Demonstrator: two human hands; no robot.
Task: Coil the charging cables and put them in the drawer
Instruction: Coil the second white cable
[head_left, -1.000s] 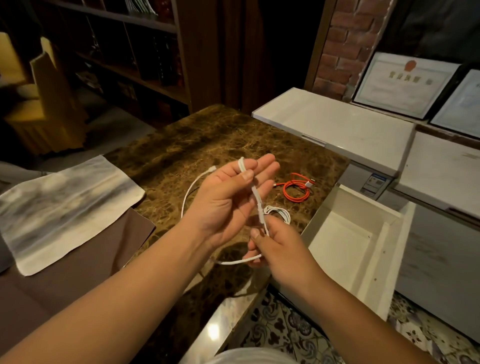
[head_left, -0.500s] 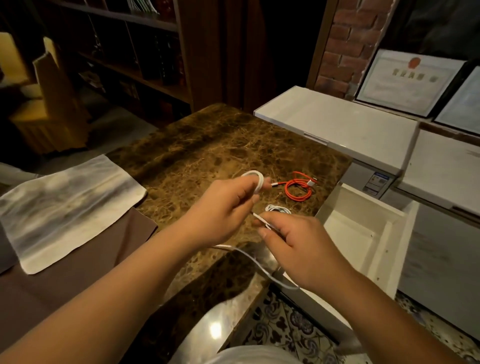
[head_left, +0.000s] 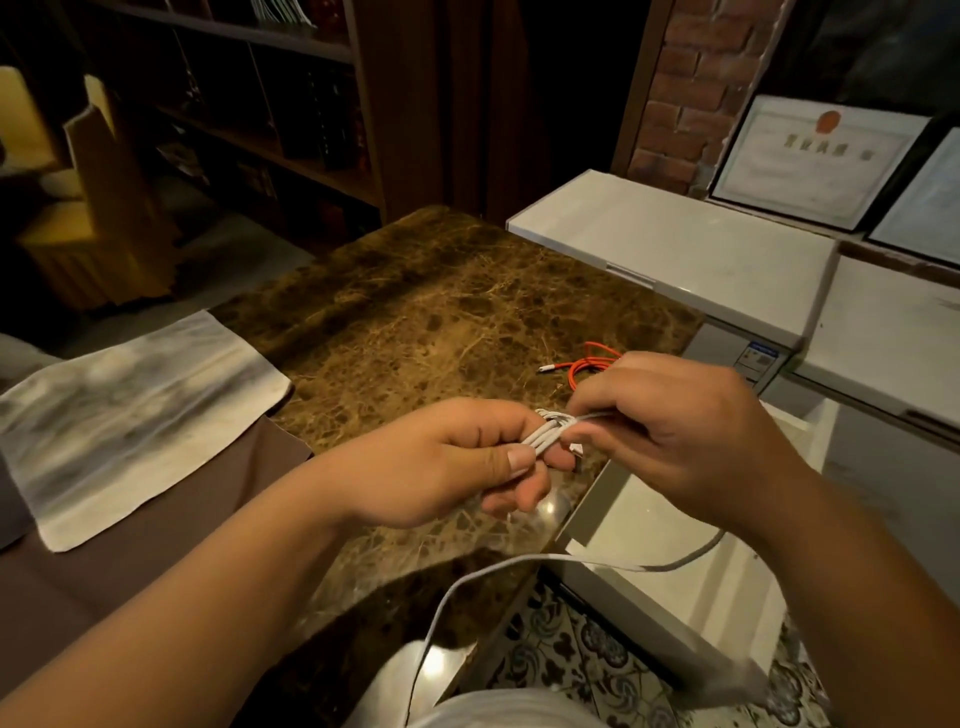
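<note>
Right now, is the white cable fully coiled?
No. The left hand holds several loops of white cable, but a long tail hangs loose.

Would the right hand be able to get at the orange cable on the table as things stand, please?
Probably yes. The orange cable lies in the open on the table, just beyond the right hand, with nothing between them. But that hand is busy pinching the white cable and would have to let go first.

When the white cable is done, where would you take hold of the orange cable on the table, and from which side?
I would pinch the bunched loops of the orange cable, not the thin plug end trailing left. Come from above with the right hand, which is nearest; the coil lies flat on the table, so only its top is open.
</note>
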